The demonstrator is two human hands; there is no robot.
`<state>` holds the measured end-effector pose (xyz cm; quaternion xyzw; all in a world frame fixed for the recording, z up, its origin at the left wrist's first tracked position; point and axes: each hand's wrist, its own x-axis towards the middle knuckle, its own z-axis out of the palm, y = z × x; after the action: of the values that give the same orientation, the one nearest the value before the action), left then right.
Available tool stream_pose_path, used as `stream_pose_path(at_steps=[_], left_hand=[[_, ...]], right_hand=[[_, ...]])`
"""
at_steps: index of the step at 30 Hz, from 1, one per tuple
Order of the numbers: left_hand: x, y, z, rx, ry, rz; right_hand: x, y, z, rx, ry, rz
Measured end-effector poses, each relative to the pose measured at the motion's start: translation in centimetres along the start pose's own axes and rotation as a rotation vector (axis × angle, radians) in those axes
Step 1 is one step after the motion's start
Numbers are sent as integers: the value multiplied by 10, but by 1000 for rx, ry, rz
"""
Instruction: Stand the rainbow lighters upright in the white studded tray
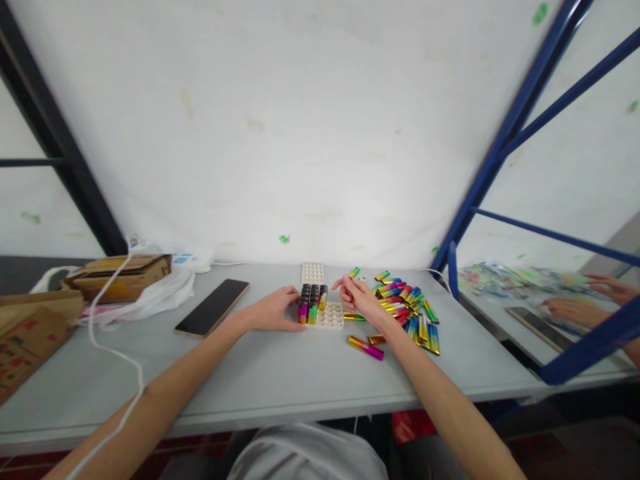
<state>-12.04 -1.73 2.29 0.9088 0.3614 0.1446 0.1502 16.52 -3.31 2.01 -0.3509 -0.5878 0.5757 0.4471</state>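
A white tray (330, 319) with rows of round holes lies on the table in front of me. Lighters (309, 303) with black tops and shiny coloured bodies stand upright in its left part. My left hand (277, 309) curves round the tray's left end, thumb at the front corner and fingers beside the lighters. Over the right part of the tray is my right hand (356, 297), its fingers curled and the index finger toward the lighters; whatever it may hold is hidden. Loose lighters (400, 300) lie piled right of it, and a yellow-purple lighter (365, 347) lies nearer me.
Behind stands another white holed piece (313, 273) near the wall. A dark phone-like slab (213, 308) lies left, beyond it a cardboard box (123, 275), plastic bag and white cable (117, 357). A blue metal frame (493, 160) rises right; another person's hands (575, 310) work past it.
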Motion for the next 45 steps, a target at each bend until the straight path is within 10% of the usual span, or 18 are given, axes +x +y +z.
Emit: stream_pose_path(at_steps=[15, 33, 45], left_hand=[[1, 1, 0, -17, 0, -1], [0, 2, -1, -12, -7, -1], [0, -1, 2, -10, -1, 12]], right_hand=[[5, 13, 17, -678, 385, -140], [-6, -8, 6, -956, 94, -452], [-11, -6, 7, -829, -30, -233]])
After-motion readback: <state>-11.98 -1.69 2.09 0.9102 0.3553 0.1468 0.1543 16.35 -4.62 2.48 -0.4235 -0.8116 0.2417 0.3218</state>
